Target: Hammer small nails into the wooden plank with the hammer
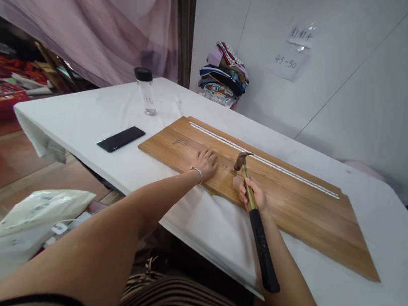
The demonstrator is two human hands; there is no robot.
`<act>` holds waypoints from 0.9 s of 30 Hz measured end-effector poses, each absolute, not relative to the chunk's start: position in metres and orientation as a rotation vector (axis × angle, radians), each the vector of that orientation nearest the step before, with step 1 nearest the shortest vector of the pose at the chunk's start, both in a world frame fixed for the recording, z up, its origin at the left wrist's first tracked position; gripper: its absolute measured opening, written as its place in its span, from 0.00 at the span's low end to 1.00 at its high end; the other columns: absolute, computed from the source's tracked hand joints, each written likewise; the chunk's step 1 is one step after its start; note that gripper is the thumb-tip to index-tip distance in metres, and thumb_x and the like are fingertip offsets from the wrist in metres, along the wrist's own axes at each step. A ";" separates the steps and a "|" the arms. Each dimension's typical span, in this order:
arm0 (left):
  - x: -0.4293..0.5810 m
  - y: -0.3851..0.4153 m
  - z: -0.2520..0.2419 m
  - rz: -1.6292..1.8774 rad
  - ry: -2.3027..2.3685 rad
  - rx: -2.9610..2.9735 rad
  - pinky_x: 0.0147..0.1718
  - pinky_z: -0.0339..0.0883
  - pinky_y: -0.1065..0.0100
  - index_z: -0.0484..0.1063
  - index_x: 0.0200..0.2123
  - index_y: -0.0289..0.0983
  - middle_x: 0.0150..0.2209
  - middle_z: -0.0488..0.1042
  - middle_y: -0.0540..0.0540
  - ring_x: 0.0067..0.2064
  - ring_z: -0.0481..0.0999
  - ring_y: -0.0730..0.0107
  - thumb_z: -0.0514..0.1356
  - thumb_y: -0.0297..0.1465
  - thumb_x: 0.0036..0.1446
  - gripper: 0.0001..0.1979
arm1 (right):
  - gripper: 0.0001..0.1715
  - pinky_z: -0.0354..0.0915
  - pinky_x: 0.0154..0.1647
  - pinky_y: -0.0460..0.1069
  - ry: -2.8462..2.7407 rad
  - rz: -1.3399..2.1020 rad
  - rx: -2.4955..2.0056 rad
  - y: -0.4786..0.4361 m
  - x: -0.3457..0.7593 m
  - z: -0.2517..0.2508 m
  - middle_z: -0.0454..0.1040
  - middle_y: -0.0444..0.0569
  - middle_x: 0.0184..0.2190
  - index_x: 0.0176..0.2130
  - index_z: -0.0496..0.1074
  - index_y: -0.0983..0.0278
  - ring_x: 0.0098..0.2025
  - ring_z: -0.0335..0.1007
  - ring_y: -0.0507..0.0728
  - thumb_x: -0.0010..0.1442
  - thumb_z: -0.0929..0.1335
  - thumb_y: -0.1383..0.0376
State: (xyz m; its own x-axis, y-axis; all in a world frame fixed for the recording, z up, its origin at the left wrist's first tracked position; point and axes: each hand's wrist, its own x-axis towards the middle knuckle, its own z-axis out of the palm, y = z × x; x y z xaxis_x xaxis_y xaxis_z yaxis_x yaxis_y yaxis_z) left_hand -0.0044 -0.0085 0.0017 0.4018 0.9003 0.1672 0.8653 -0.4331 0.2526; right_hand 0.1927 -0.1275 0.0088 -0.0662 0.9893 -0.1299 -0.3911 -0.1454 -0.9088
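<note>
A hammer [255,205] with a rusty claw head and a yellow and black handle is in my right hand [254,194]. My fingers wrap the handle a little below the head, which hangs just over a long wooden board [304,216]. To its left, my left hand [204,164] lies flat on the board with fingers stretched out, a bracelet at the wrist. Tiny dark marks or nail heads show in the wood between the hands. A few loose nails [179,142] rest near the board's left end. Along its far side runs a white measuring strip [263,159].
The board lies on a table with a white cloth [81,112]. Left of it are a black phone [121,139] and a clear bottle [146,92]. Folded clothes [224,78] are stacked by the wall. A plastic bag [26,220] stands at the lower left.
</note>
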 end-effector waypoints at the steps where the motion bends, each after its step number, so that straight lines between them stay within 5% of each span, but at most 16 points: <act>1: -0.004 -0.009 0.002 0.420 1.597 2.520 0.67 0.57 0.47 0.77 0.59 0.42 0.68 0.72 0.39 0.70 0.65 0.51 0.51 0.37 0.72 0.20 | 0.24 0.46 0.13 0.44 -0.858 1.503 -0.980 -0.128 0.192 0.009 0.65 0.32 0.18 0.48 0.70 0.60 0.12 0.54 0.48 0.57 0.74 0.53; 27: -0.004 -0.010 0.005 0.405 1.607 2.504 0.68 0.56 0.48 0.77 0.57 0.43 0.67 0.72 0.41 0.70 0.64 0.52 0.52 0.36 0.72 0.18 | 0.23 0.46 0.13 0.44 -0.860 1.506 -0.984 -0.129 0.190 0.012 0.65 0.33 0.18 0.47 0.69 0.60 0.11 0.55 0.47 0.57 0.74 0.53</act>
